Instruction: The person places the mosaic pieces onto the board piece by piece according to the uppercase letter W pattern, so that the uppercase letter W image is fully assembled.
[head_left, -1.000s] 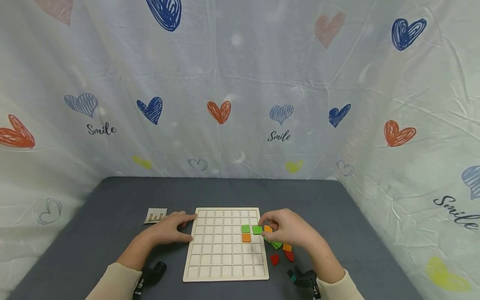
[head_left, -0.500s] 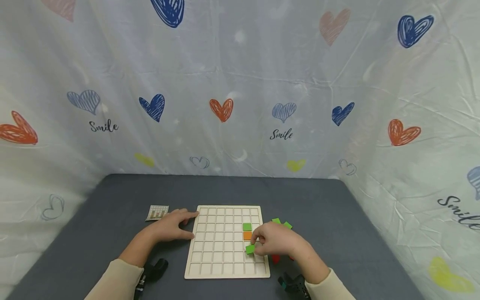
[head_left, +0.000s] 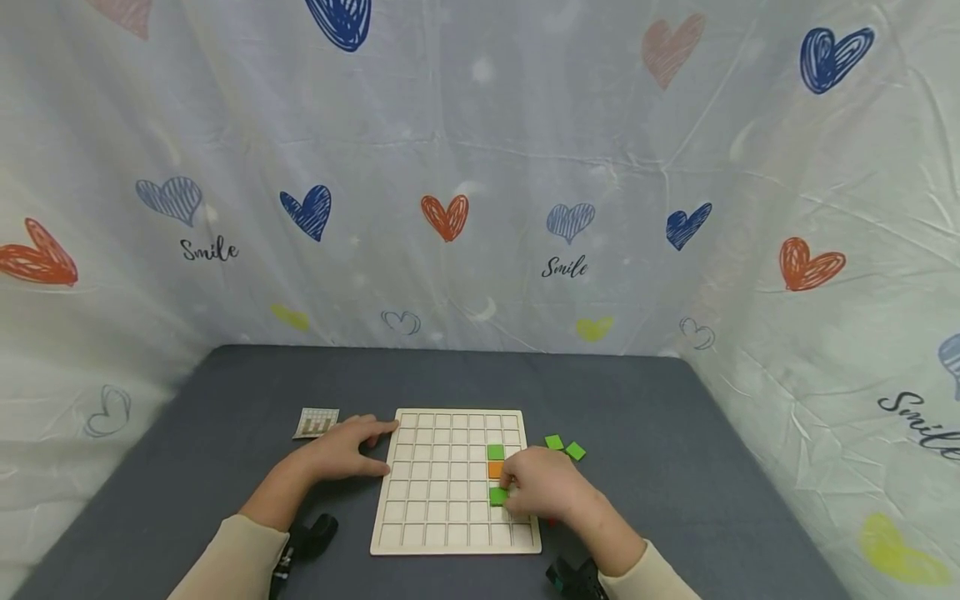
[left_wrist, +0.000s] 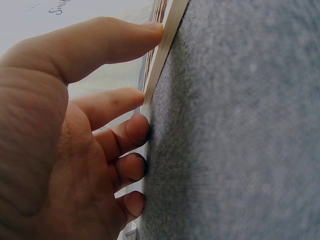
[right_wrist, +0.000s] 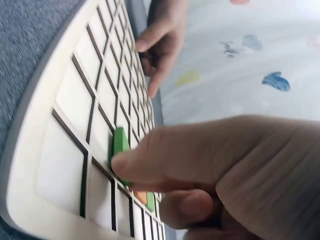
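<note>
A pale wooden board point(head_left: 420, 510) with a square grid lies on the dark table. My left hand point(head_left: 341, 452) touches its left edge with thumb and index finger; in the left wrist view the other fingers point(left_wrist: 131, 165) are loosely bent beside it. Over the board's right side, my right hand point(head_left: 551, 485) pinches a green square tile point(head_left: 497, 497) at a grid cell. In the right wrist view that green tile point(right_wrist: 119, 142) stands tilted under the thumb. Just beyond it, an orange tile point(head_left: 495, 470) and another green tile point(head_left: 496, 452) sit in neighbouring cells.
Two loose green tiles point(head_left: 553, 442) lie right of the board; my right hand hides most other pieces there. A small printed card point(head_left: 315, 422) lies behind my left hand. A white curtain point(head_left: 480, 167) with hearts stands behind the table.
My right hand has carried the green tile from the board's right edge toward me and to the left, then lowered it to the cell below the orange tile. My left hand stays at the edge.
</note>
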